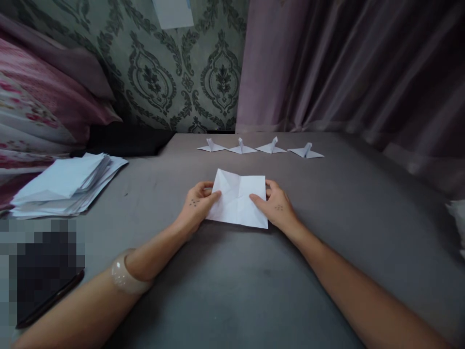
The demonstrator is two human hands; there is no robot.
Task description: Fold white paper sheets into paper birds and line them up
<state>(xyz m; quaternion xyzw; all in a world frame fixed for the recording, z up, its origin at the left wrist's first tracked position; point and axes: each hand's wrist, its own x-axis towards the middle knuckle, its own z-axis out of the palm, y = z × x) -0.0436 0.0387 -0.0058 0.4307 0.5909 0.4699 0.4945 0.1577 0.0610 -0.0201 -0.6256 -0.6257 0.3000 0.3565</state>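
Between my two hands is a square sheet of white paper [238, 201], marked with crossing fold creases and slightly raised toward me. My left hand [199, 202] grips its left edge, thumb on the front and fingers behind. On the opposite edge, my right hand [276, 201] pinches the paper the same way, its thumb lying on the creased face. The fingertips behind the sheet are hidden. Beyond it, several folded white paper birds [240, 146] stand in a row with their wings spread.
A stack of white paper sheets [61, 186] lies at the left on the grey surface [232, 286]. Nearer me is a dark, pixelated object [51, 276]. Black cloth [127, 140] lies at the back left. Patterned wallpaper [152, 77] and a purple curtain [272, 68] bound the far side.
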